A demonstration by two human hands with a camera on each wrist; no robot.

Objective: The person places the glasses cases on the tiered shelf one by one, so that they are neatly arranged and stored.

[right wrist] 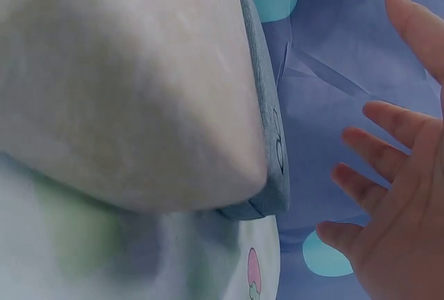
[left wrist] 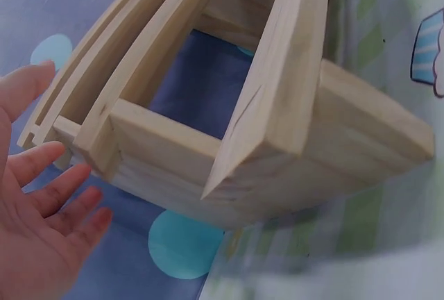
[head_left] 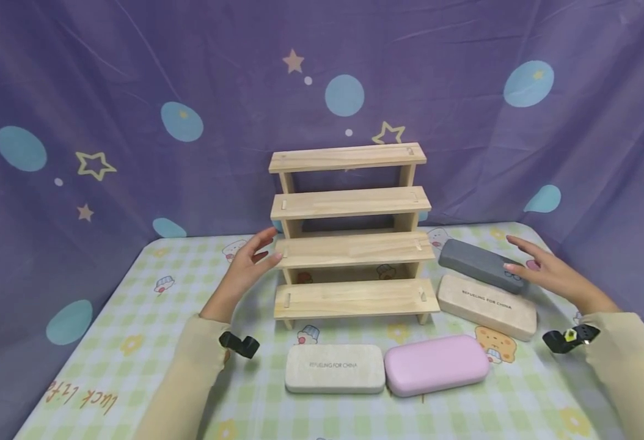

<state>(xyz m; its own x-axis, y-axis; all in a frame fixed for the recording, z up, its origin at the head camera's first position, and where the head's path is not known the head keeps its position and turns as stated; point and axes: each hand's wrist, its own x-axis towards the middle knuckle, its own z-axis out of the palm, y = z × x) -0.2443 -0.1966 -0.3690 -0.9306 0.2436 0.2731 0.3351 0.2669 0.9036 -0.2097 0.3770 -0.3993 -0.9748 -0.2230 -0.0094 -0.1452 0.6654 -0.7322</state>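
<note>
A four-step wooden display rack (head_left: pixel 355 250) stands at the back of the table. My left hand (head_left: pixel 249 264) is at its left side, fingers spread and holding nothing; the left wrist view shows the hand (left wrist: pixel 48 210) beside the rack's end (left wrist: pixel 173 147). On the right, my right hand (head_left: pixel 547 272) hovers by the right end of a dark grey glasses case (head_left: pixel 473 263), its fingers extended. Whether it touches that case cannot be told from the head view; in the right wrist view the hand (right wrist: pixel 395 189) is apart from the grey case (right wrist: pixel 267 119).
A beige case (head_left: pixel 487 305) lettered "REFUELING FOR CHINA" lies in front of the grey one. Nearer the front are a pale grey-white case (head_left: pixel 335 370) and a pink case (head_left: pixel 436 365), side by side. A checked cloth (head_left: pixel 151 330) covers the table, and a purple curtain (head_left: pixel 217 79) hangs behind.
</note>
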